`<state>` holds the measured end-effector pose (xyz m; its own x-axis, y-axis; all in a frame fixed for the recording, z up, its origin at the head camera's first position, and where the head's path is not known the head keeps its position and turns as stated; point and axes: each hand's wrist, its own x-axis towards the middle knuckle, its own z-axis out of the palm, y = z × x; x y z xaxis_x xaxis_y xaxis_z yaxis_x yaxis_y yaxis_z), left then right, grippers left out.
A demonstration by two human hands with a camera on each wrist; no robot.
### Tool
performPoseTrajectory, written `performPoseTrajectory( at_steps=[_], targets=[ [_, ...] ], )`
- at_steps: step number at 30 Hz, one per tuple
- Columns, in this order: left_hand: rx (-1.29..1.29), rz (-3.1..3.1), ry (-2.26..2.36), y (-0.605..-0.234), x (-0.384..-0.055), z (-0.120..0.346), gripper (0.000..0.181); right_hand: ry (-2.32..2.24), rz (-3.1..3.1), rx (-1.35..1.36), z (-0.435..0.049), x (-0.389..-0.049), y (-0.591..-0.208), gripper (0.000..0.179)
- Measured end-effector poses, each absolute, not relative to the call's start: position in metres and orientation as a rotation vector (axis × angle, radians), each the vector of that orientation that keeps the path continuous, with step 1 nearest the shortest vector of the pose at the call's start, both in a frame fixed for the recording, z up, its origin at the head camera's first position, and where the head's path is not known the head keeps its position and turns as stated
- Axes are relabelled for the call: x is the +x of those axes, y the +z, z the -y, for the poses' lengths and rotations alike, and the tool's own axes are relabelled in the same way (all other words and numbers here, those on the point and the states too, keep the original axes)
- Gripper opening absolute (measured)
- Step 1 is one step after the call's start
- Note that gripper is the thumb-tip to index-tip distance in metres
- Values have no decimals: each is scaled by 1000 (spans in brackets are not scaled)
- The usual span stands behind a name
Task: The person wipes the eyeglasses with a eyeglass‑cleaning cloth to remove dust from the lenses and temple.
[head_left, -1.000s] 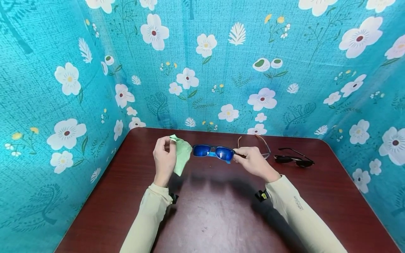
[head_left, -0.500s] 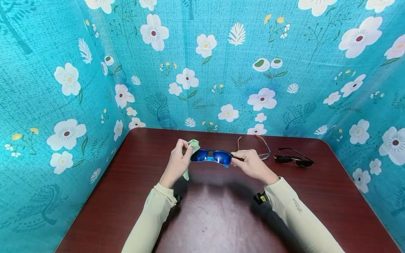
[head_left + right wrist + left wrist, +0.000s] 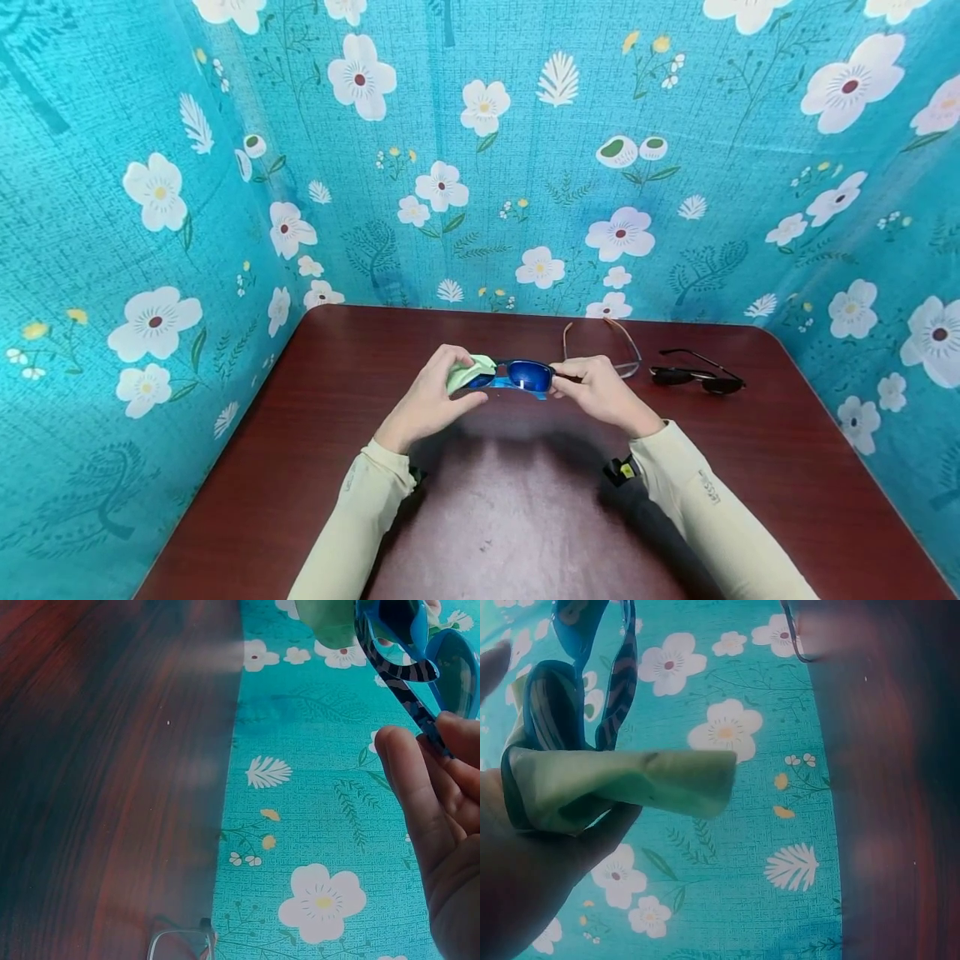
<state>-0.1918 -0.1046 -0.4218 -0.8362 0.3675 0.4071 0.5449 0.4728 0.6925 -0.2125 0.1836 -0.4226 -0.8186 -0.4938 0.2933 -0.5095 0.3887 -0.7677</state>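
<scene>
Blue-lensed sunglasses (image 3: pixel 529 376) are held up over the table between both hands. My right hand (image 3: pixel 606 392) pinches them at the hinge end, thumb and fingertips on the frame beside the lens. At the other end, my left hand (image 3: pixel 427 404) holds a light green cloth (image 3: pixel 476 369) folded over the left lens, with the thumb spread below the frame. In the left wrist view the cloth (image 3: pixel 660 776) wraps the frame end and its loose end sticks out sideways. A dark patterned temple (image 3: pixel 401 686) hangs folded behind the lenses in the right wrist view.
Behind the right hand lies a pair of clear eyeglasses (image 3: pixel 627 369) with brown temples. Farther right are black sunglasses (image 3: pixel 697 380) with their temples unfolded. The dark red table (image 3: pixel 480 517) ends at a turquoise flowered cloth wall (image 3: pixel 420 275) on the back and sides.
My left hand has moved right with the green cloth, from beside the sunglasses to over their left lens. The sunglasses dipped slightly; my right hand kept its pinch.
</scene>
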Motion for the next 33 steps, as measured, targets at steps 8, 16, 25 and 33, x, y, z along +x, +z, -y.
performPoseTrajectory(
  at_steps=[8, 16, 25, 33],
  targets=[
    [-830, 2412, -1193, -422, -191, 105, 37, 1442, 2572, 922, -181, -208, -418, 21],
    [-794, 2338, -1225, -422, -190, 102, 37, 1303, 2538, 923, -177, -201, -413, 44],
    [-781, 2350, -1284, -423, -188, 99, 35, 1283, 2542, 911, -175, -196, -412, 59],
    [-768, 2376, -1312, -422, -186, 98, 36, 1337, 2566, 896, -174, -193, -411, 57]
  ],
)
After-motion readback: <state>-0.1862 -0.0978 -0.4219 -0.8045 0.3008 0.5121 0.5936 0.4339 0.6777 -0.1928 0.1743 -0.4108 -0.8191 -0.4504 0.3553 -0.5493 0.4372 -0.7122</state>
